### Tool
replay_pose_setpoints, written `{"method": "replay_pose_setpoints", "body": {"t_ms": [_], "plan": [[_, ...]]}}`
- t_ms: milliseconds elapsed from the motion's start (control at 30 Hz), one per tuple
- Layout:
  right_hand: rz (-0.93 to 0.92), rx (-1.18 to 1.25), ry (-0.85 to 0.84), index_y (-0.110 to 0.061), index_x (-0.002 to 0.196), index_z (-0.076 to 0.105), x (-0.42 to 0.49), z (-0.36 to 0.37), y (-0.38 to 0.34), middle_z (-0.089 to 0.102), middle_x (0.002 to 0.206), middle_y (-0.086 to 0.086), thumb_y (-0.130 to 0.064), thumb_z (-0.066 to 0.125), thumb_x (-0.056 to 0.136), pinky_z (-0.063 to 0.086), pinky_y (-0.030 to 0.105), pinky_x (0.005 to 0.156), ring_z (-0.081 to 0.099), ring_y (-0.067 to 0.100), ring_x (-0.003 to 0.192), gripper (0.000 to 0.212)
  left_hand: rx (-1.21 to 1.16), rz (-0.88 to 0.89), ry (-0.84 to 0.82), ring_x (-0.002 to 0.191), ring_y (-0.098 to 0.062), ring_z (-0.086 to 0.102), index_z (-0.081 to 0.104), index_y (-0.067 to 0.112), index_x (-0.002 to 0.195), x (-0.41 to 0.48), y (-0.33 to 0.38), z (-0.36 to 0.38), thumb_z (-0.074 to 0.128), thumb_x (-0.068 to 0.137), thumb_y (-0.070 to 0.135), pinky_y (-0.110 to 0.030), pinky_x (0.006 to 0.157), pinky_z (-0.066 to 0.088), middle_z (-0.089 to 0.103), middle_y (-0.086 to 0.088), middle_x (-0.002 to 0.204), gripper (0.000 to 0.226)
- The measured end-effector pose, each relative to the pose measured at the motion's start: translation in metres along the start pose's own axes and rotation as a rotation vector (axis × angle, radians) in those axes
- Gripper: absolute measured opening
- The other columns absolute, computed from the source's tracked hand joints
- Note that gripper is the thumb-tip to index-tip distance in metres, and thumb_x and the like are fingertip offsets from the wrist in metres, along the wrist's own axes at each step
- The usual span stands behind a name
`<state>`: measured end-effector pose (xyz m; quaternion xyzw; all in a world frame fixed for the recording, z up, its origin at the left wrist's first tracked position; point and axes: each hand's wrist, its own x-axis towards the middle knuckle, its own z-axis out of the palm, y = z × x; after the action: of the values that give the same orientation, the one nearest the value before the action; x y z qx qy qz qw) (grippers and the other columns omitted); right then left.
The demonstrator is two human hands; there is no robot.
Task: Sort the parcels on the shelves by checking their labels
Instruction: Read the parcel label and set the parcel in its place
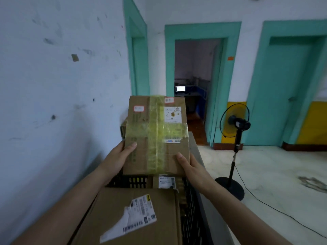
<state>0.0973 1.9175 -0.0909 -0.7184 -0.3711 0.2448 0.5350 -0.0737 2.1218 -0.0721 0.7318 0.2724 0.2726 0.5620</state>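
Both hands hold one box up between them, its broad face towards the camera. The left hand grips the lower left edge with the thumb flat on the front. The right hand clasps the lower right corner the same way. The fingers of both hands are hidden behind the cardboard.

The box is brown corrugated card, creased and scuffed, rectangular, and bound by a cross of wrinkled, yellowish see-through tape. Above the right hand a white label is stained brown and torn, and its print is too blurred to read. Above the left hand sits a small red-bordered sticker, also unreadable.

Just below the hands is a black plastic crate with slotted walls. It holds a small labelled parcel, mostly covered by the box. Nearer the wrists lies a large flat carton, cut off at the bottom edge, with a white label peeling from it. Well to the right of the right hand stands a pedestal fan.
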Motion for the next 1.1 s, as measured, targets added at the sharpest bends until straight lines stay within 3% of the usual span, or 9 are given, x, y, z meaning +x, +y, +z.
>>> {"method": "replay_pose_setpoints", "body": {"t_ms": [133, 267, 367, 467, 667, 767, 833, 967, 1100], "plan": [[0.152, -0.132, 0.054, -0.025, 0.140, 0.050, 0.013, -0.001, 0.014, 0.065, 0.120, -0.008, -0.058, 0.051, 0.097, 0.055, 0.031, 0.093, 0.064, 0.012, 0.106, 0.055, 0.122, -0.073, -0.116, 0.104, -0.015, 0.072, 0.072, 0.027, 0.113, 0.029, -0.020, -0.004, 0.063, 0.097, 0.041, -0.038, 0.096, 0.056, 0.076, 0.007, 0.112, 0.023], [0.191, -0.230, 0.110, -0.017, 0.122, 0.064, 0.019, -0.002, 0.025, 0.070, 0.106, -0.006, -0.044, 0.059, 0.098, 0.059, 0.032, 0.085, 0.068, 0.010, 0.094, 0.036, 0.264, -0.175, -0.330, 0.100, -0.013, 0.074, 0.077, 0.016, 0.106, 0.042, -0.034, -0.004, 0.064, 0.096, 0.040, -0.027, 0.088, 0.056, 0.079, 0.005, 0.105, 0.029], [0.132, -0.252, 0.119, -0.021, 0.122, 0.062, 0.019, -0.002, 0.029, 0.069, 0.107, -0.009, -0.039, 0.060, 0.098, 0.059, 0.031, 0.085, 0.066, 0.007, 0.095, 0.030, 0.265, -0.222, -0.386, 0.103, -0.015, 0.074, 0.078, 0.011, 0.105, 0.047, -0.043, -0.007, 0.067, 0.094, 0.039, -0.024, 0.086, 0.054, 0.080, 0.004, 0.102, 0.032], [0.127, -0.285, 0.115, -0.023, 0.132, 0.056, 0.022, -0.001, 0.030, 0.066, 0.117, -0.007, -0.041, 0.063, 0.096, 0.059, 0.037, 0.090, 0.065, 0.011, 0.102, 0.042, 0.274, -0.215, -0.400, 0.100, -0.012, 0.075, 0.077, 0.010, 0.108, 0.050, -0.042, -0.010, 0.068, 0.093, 0.040, -0.023, 0.085, 0.054, 0.080, 0.005, 0.103, 0.034], [0.149, -0.394, 0.118, -0.023, 0.140, 0.047, 0.025, 0.008, 0.035, 0.061, 0.129, -0.003, -0.039, 0.065, 0.094, 0.055, 0.038, 0.096, 0.060, 0.015, 0.110, 0.052, 0.391, -0.174, -0.417, 0.087, -0.001, 0.074, 0.076, 0.025, 0.095, 0.059, -0.046, -0.010, 0.071, 0.091, 0.041, -0.014, 0.074, 0.052, 0.079, 0.016, 0.089, 0.017], [0.139, -0.469, 0.120, -0.021, 0.143, 0.043, 0.026, 0.007, 0.036, 0.063, 0.128, 0.003, -0.030, 0.067, 0.093, 0.057, 0.041, 0.093, 0.062, 0.022, 0.110, 0.056, 0.519, -0.155, -0.461, 0.090, -0.002, 0.072, 0.074, 0.031, 0.092, 0.060, -0.056, -0.007, 0.073, 0.089, 0.045, -0.017, 0.079, 0.054, 0.077, 0.019, 0.090, 0.014], [0.128, -0.540, 0.112, -0.020, 0.142, 0.041, 0.024, 0.009, 0.039, 0.063, 0.126, 0.005, -0.025, 0.067, 0.092, 0.056, 0.043, 0.094, 0.062, 0.023, 0.110, 0.056, 0.598, -0.147, -0.491, 0.097, -0.007, 0.072, 0.074, 0.031, 0.099, 0.060, -0.061, -0.004, 0.072, 0.088, 0.050, -0.026, 0.092, 0.055, 0.077, 0.014, 0.100, 0.022], [0.041, -0.757, 0.169, -0.020, 0.146, 0.036, 0.015, 0.014, 0.046, 0.047, 0.135, 0.003, -0.029, 0.067, 0.092, 0.049, 0.037, 0.102, 0.048, 0.021, 0.124, 0.064, 0.666, -0.133, -0.525, 0.104, -0.005, 0.069, 0.073, 0.029, 0.114, 0.056, -0.061, -0.005, 0.070, 0.087, 0.055, -0.030, 0.102, 0.052, 0.075, 0.016, 0.111, 0.038], [0.006, -0.706, 0.176, -0.021, 0.150, 0.032, 0.007, 0.012, 0.045, 0.049, 0.134, 0.002, -0.032, 0.060, 0.096, 0.050, 0.035, 0.096, 0.053, 0.020, 0.119, 0.061, 0.666, -0.161, -0.529, 0.108, -0.004, 0.068, 0.073, 0.031, 0.115, 0.052, -0.059, -0.006, 0.070, 0.087, 0.057, -0.032, 0.106, 0.049, 0.074, 0.017, 0.114, 0.039]]}}
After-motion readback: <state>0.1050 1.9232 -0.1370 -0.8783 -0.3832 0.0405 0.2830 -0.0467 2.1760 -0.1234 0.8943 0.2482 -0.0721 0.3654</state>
